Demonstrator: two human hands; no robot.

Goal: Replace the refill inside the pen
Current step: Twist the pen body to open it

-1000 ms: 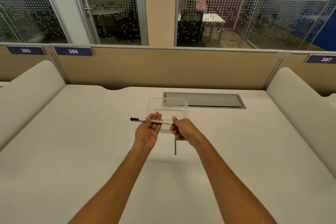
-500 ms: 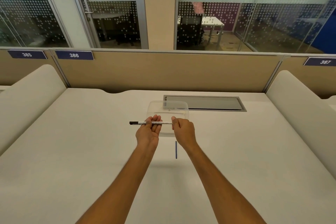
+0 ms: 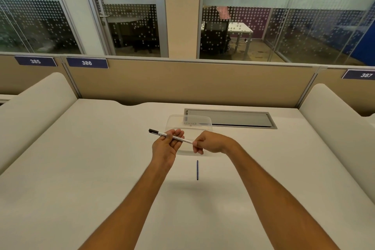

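Held above the desk (image 3: 101, 168): white pen (image 3: 171, 137), long axis 10-to-4 o'clock, black cap toward 10. Left hand (image 3: 165, 146) gripping mid-barrel, right hand (image 3: 209, 142) pinching the 4 o'clock end. Blue refill (image 3: 197, 170) lying below, pointing 12-to-6.

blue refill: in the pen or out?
Out. The thin blue refill lies bare on the white desk, apart from the white black-capped pen held by the left hand and right hand.

Office: desk partitions (image 3: 190, 83) numbered 385, 386, 387.
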